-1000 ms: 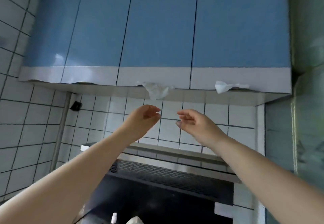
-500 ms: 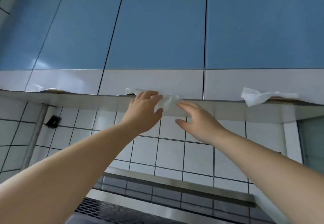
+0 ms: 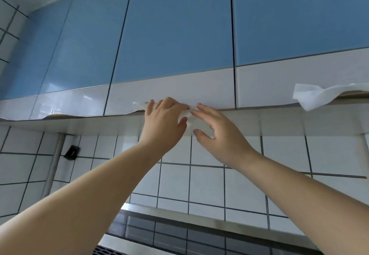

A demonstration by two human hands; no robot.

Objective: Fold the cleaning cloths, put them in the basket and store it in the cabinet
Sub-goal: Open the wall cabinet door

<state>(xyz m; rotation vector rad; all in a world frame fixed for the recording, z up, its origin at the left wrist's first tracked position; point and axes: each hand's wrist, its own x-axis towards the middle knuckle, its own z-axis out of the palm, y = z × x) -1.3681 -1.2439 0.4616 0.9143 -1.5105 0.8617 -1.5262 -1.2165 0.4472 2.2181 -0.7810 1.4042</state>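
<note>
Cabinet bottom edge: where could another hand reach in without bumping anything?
Free: the stretch between the right hand and the second white cloth, and left of the left hand. Crowded: the middle, where both hands meet on the tucked cloth.

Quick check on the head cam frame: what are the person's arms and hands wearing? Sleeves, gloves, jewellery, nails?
Both forearms are bare as far as the frame shows: no sleeves, gloves, watch or bracelets in view. The left hand has a thin ring on one finger. The right hand shows no ring on the fingers that are visible. The nails on the right hand are short, with what looks like a pale polish; too small to tell more.
</note>
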